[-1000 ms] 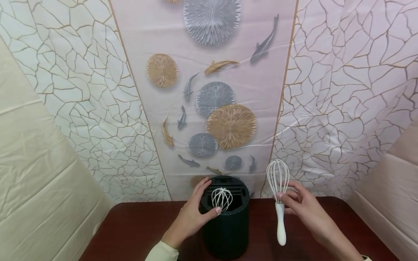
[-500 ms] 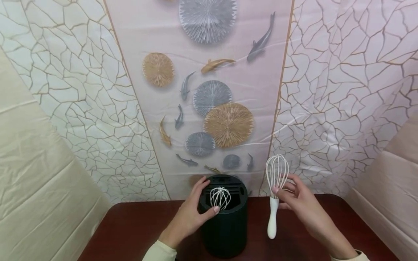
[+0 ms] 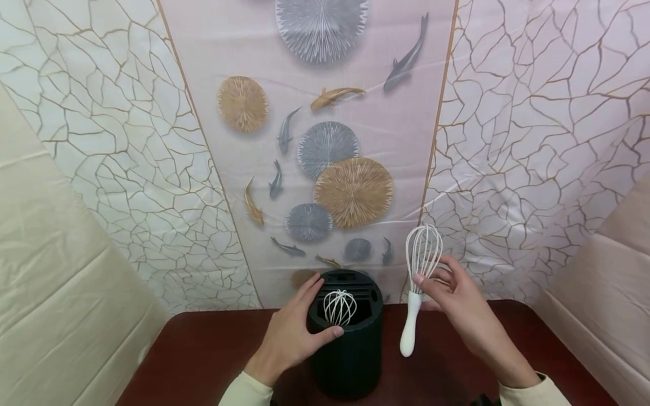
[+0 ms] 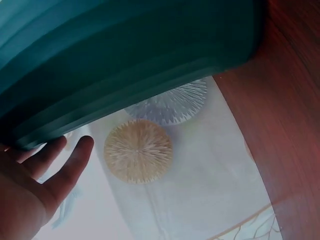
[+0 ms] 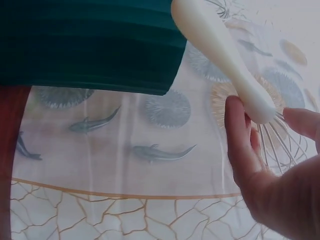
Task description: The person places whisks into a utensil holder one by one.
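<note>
My right hand (image 3: 464,313) pinches a white-handled whisk (image 3: 410,324) near the base of its wires. The wire loops point up and the handle hangs downward, slightly tilted, right of a dark green round utensil holder (image 3: 350,361). My left hand (image 3: 289,332) rests against the holder's left side at the rim, thumb extended along the front and fingers toward the back. A second whisk (image 3: 340,307) stands inside the holder, wires up, its handle hidden. In the right wrist view, the whisk handle (image 5: 225,60) points toward the holder (image 5: 90,45). Straight fingers (image 4: 70,167) show beside the holder in the left wrist view.
The holder's black top has narrow slots (image 3: 350,282) behind a larger opening. Beneath is a dark red-brown table (image 3: 218,349). Behind it hangs a patterned cloth (image 3: 325,113) with fish and discs; padded cream panels (image 3: 45,282) flank the sides.
My right hand has carried the whisk left and upward, nearer the holder, and its handle now tilts more toward the lower left. My left hand has stayed at the holder.
</note>
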`<state>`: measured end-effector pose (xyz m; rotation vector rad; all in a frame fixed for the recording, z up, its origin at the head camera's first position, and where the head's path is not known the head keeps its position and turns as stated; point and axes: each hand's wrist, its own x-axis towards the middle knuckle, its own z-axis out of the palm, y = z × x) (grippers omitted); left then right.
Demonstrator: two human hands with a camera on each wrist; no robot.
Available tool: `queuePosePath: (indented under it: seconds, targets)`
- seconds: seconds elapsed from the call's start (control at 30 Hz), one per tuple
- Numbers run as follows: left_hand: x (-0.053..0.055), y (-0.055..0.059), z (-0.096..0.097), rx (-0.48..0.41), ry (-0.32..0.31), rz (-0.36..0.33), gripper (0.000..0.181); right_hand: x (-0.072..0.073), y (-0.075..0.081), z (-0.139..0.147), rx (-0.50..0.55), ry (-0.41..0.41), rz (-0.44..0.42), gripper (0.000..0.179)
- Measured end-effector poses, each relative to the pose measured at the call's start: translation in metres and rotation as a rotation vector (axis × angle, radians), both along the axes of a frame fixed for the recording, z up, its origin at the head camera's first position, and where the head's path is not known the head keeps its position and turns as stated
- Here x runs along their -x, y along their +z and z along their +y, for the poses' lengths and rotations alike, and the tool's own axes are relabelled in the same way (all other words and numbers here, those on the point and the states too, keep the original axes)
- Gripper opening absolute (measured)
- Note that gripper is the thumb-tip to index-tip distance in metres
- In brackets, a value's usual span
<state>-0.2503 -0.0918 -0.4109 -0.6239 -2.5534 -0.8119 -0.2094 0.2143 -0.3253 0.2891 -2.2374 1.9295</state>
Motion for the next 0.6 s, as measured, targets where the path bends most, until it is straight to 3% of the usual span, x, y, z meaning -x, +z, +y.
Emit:
queuePosePath:
  seconds: [0.3,0.6]
  targets:
    - [-0.003,-0.003,0.003,-0.049,0.013,-0.103,0.097,-0.004,0.004,-0.010,-0.005,-0.031,0.009,0.063]
    - [0.000,-0.001,0.002,-0.058,0.002,-0.126,0.097,-0.001,0.012,-0.018,0.011,-0.065,0.016,0.067]
